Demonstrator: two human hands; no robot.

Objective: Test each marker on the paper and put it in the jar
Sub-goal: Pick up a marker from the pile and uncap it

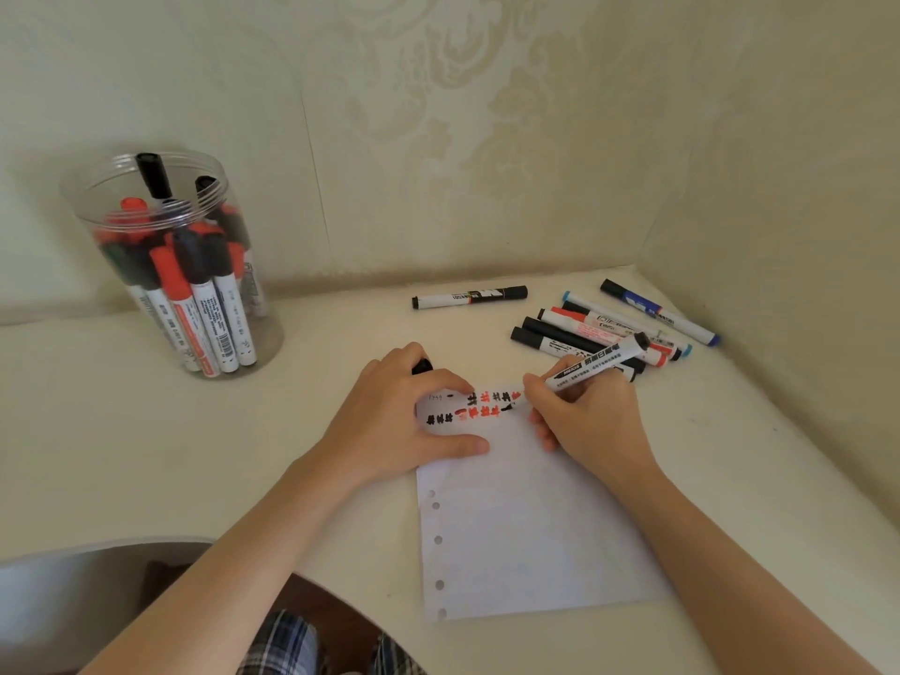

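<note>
My right hand (587,423) grips an uncapped black marker (596,363) with its tip on the white sheet of paper (526,528), where rows of black and red marks run along the top. My left hand (404,421) lies on the paper's upper left corner, thumb and forefinger spread on the sheet, with a black cap (421,366) held under its curled fingers. A clear plastic jar (170,265) stands at the back left, holding several red and black markers.
Several loose markers (609,328) lie in a pile at the back right near the wall corner. One black marker (470,297) lies alone by the back wall. The table's curved front edge shows at lower left.
</note>
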